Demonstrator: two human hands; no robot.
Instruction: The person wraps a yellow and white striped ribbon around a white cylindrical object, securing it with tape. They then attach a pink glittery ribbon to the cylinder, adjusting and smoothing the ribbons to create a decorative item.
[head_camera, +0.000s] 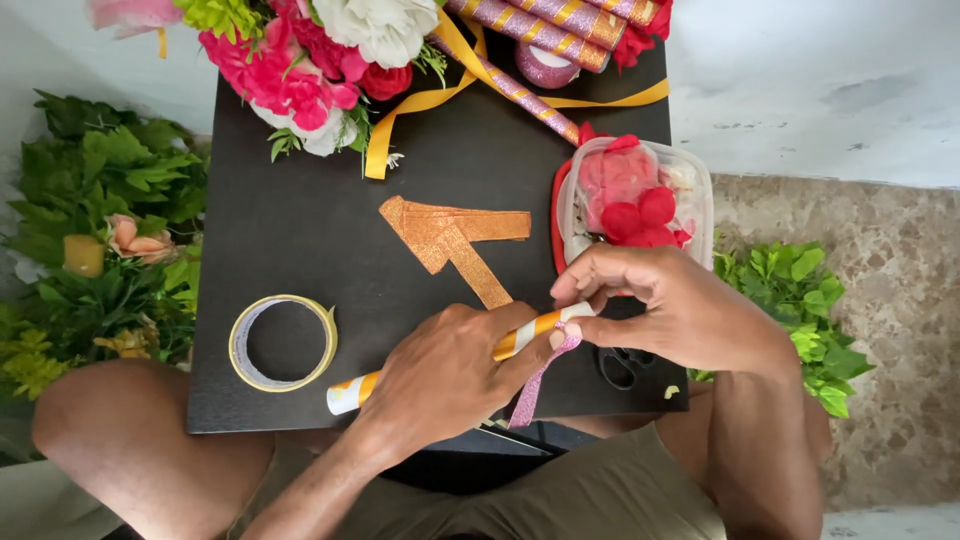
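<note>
My left hand (450, 375) is wrapped around a white paper tube (350, 393) with orange glitter strips spiralled along it, lying near the front edge of a black board (290, 220). My right hand (665, 305) pinches the tube's right end together with a pink glitter strip (530, 392) that hangs down from it. Several cut orange glitter strips (450, 235) lie fanned just beyond my hands. A roll of clear tape (283, 343) sits to the left of the tube.
A clear plastic tub (690, 185) of red petals stands at the board's right, with black scissors (620, 368) under my right hand. Artificial flowers (300, 60), yellow ribbon (400, 110) and finished striped tubes (550, 30) fill the far edge. Green leaves (90, 240) lie on both sides.
</note>
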